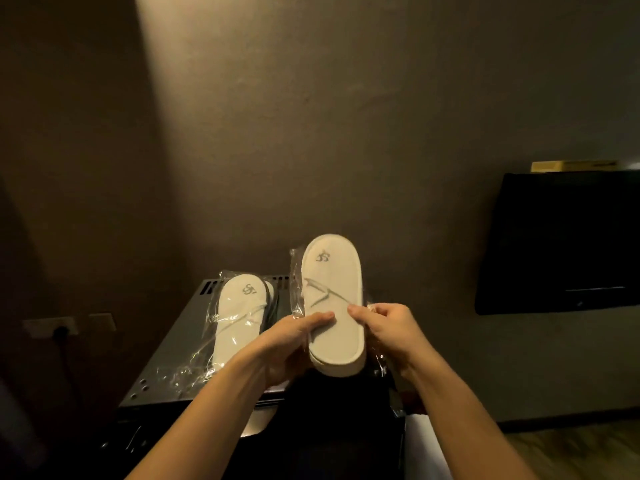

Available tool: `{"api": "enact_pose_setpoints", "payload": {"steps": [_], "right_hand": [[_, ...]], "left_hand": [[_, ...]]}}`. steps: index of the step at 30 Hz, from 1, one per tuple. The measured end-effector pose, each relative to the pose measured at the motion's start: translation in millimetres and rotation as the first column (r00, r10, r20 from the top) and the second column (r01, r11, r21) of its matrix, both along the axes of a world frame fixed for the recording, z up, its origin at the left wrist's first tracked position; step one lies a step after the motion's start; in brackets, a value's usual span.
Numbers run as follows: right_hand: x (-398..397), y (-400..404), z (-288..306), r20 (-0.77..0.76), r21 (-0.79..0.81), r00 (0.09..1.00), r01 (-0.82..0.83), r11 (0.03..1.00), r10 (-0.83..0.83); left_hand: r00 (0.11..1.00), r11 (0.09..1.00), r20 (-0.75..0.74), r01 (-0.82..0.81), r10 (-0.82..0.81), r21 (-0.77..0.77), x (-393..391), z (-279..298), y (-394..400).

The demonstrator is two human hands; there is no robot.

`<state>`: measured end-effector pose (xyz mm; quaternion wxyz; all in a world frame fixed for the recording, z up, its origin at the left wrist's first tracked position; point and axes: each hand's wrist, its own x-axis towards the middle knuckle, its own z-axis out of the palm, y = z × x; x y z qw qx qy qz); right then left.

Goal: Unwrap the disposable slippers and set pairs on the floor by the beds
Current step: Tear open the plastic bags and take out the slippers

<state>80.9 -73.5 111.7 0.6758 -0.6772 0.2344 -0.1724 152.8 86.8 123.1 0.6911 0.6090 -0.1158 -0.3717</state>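
Slippers, disposable: 2 packs, 1 in hand

Item 1: pair of white cloth slippers w/ grey embroidered logo (333, 303), stacked sole to sole, toe end up, held in the air above the front right part of the black metal cabinet top (180, 362). Clear plastic wrapper (297, 289) lies behind and round the pair, sticking out at both sides; the pair's front face looks bare.
Left hand (291, 344): grips the pair's left edge low down, thumb pressed across the face, fingers curled behind.
Right hand (388, 327): thumb on the pair's right edge, fingers curled, crinkled wrapper pinched by them at that side.
Item 2: second white slipper pair in sealed clear plastic bag (240, 317), flat on the cabinet top, left half, toe toward the rear edge, just beside item 1, not touched.
Misc: wall socket w/ dark plug (55, 329) left of the cabinet; black flat screen (561, 244) on the wall, right.
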Motion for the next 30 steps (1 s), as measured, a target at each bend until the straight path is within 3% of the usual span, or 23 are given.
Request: {"api": "enact_pose_setpoints", "payload": {"steps": [4, 8, 10, 12, 14, 16, 19, 21, 23, 25, 28, 30], "right_hand": [[10, 0, -11, -0.194, -0.137, 0.981, -0.024, 0.99, -0.003], [14, -6, -7, -0.355, -0.393, 0.933, -0.095, 0.914, -0.056], [15, -8, -6, -0.386, -0.502, 0.917, -0.12, 0.856, -0.098], [15, -7, -5, -0.42, -0.593, 0.897, -0.159, 0.789, -0.135], [14, -7, -6, -0.447, -0.659, 0.879, -0.199, 0.725, -0.166], [13, -6, -2, -0.412, -0.723, 0.889, -0.184, 0.666, -0.202], [12, 10, 7, -0.157, -0.8, 0.974, -0.027, 0.599, -0.165], [16, 38, 15, -0.035, -0.788, 0.999, -0.014, 0.615, -0.023], [24, 74, 19, -0.046, -0.795, 0.988, -0.125, 0.593, 0.147], [34, 108, 16, -0.113, -0.807, 0.957, -0.245, 0.537, 0.267], [45, 142, -1, -0.294, -0.832, 0.898, -0.409, 0.376, 0.326], [46, 150, -11, -0.313, -0.86, 0.897, -0.407, 0.307, 0.314]], "left_hand": [[0.987, 0.945, 0.155, -0.085, 0.037, 0.317, 12, -13, -1], [0.959, 0.895, 0.281, -0.092, -0.038, 0.437, 14, -9, 0], [0.902, 0.847, 0.411, -0.115, -0.13, 0.519, 9, 0, 1], [0.791, 0.771, 0.547, -0.159, -0.274, 0.616, 1, 14, 5], [0.698, 0.744, 0.625, -0.197, -0.351, 0.638, 5, 27, 18], [0.702, 0.8, 0.651, -0.197, -0.288, 0.567, 21, 39, 39], [0.747, 0.883, 0.658, -0.242, -0.095, 0.403, 47, 47, 83], [0.696, 0.825, 0.716, -0.372, -0.056, 0.426, 61, 41, 108], [0.627, 0.72, 0.777, -0.513, -0.057, 0.467, 70, 26, 129], [0.624, 0.645, 0.78, -0.575, -0.054, 0.504, 71, 11, 141], [0.711, 0.578, 0.698, -0.536, -0.084, 0.615, 75, -5, 153], [0.762, 0.596, 0.645, -0.492, -0.057, 0.634, 78, -10, 158]]}}
